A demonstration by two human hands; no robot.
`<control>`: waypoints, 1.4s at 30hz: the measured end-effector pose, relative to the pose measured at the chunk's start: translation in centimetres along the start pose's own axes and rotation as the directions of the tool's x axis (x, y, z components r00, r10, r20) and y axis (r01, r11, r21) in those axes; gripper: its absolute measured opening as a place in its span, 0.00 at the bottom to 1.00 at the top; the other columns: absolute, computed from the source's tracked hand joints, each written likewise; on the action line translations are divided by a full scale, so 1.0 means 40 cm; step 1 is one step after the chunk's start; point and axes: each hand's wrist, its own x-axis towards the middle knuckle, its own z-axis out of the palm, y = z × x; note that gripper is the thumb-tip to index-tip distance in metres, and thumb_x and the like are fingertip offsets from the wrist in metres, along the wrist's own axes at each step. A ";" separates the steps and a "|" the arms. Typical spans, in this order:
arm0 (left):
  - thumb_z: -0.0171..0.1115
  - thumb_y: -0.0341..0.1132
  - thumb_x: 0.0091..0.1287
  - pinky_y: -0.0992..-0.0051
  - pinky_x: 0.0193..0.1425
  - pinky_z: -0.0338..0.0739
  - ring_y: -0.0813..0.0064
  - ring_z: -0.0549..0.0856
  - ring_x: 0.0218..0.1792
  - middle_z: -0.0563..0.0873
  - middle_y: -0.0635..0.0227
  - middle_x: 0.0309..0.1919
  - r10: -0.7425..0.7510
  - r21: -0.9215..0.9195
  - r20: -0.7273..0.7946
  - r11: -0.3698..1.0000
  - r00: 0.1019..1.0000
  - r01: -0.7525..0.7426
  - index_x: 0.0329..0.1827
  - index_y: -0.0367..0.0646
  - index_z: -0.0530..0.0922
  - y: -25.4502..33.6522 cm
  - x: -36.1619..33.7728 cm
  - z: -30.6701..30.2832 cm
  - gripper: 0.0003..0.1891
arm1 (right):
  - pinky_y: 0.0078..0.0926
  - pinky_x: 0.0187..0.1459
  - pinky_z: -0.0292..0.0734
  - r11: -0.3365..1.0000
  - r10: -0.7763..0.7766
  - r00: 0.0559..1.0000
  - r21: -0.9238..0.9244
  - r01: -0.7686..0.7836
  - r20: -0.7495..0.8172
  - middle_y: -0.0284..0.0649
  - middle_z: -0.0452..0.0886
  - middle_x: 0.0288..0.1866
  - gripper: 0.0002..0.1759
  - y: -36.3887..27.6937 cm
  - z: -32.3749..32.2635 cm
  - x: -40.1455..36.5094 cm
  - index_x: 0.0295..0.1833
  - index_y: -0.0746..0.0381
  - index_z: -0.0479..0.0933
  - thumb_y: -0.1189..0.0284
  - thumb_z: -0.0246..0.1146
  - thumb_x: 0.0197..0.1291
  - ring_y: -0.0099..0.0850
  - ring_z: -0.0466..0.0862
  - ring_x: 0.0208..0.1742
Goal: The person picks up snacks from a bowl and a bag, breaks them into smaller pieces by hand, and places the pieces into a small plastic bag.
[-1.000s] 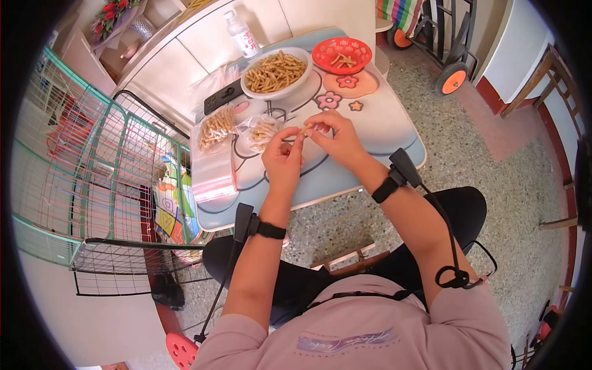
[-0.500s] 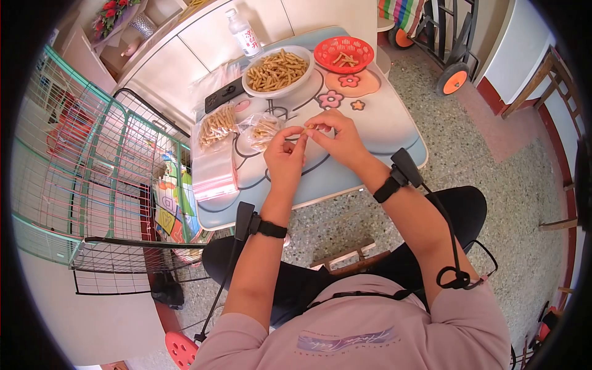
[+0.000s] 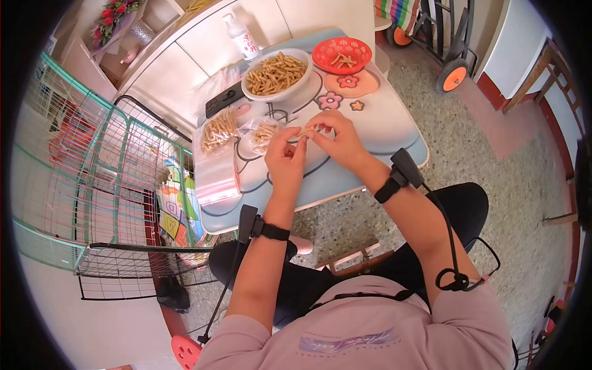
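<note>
Pastel cartoon table pushed up against a pale cabinet, speckled floor around it, and pretty much all the action is on the near side of the white bowl.

So, grip first: left hand and right hand both have thumb and finger pinched on one little tan stick, one hand at each end. It's held up over the tabletop, nearer the person than the white bowl and a touch to its right.

Not much has changed over the last second tbh. Hands are in nearly the same spot, but a bit more of the stick shows between the fingertips now. I'd read that as the same piece still being worked, not put down.

Looks-wise it's thin, short and yellowish-brown; too small to make out any surface detail.

Going outward: a clear bag of sticks sits just on the near side of the white bowl, with a fuller bag nearer-left of it. Black phone is left of the bowl, red basket with a few sticks is just to its right, and a bottle stands behind-left.
</note>
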 end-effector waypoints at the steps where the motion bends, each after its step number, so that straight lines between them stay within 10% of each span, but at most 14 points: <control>1: 0.67 0.22 0.65 0.85 0.20 0.70 0.87 0.79 0.21 0.83 0.66 0.43 0.003 -0.005 0.024 1.000 1.000 -0.003 0.50 0.37 0.83 0.003 -0.001 0.003 0.11 | 0.25 0.40 0.73 1.000 -0.004 1.000 -0.009 0.005 0.008 0.34 0.83 0.39 0.08 -0.001 -0.001 0.002 0.42 0.59 0.83 0.73 0.71 0.55 0.27 0.77 0.40; 23: 0.66 0.30 0.70 0.84 0.19 0.68 0.86 0.78 0.18 0.81 0.72 0.19 -0.197 0.018 0.048 0.980 0.979 0.197 0.53 0.38 0.85 0.004 -0.007 0.005 0.11 | 0.26 0.41 0.73 0.999 -0.032 0.999 0.010 0.032 0.036 0.33 0.83 0.39 0.08 0.010 0.000 -0.002 0.42 0.57 0.85 0.72 0.71 0.56 0.28 0.78 0.44; 42: 0.65 0.28 0.70 0.84 0.20 0.69 0.85 0.78 0.18 0.81 0.72 0.19 -0.208 0.029 0.052 0.978 0.977 0.207 0.53 0.37 0.84 0.008 -0.006 0.004 0.11 | 0.27 0.41 0.73 1.000 -0.018 0.999 0.000 0.018 0.045 0.32 0.84 0.38 0.08 0.005 0.001 -0.002 0.42 0.57 0.85 0.72 0.72 0.56 0.28 0.79 0.44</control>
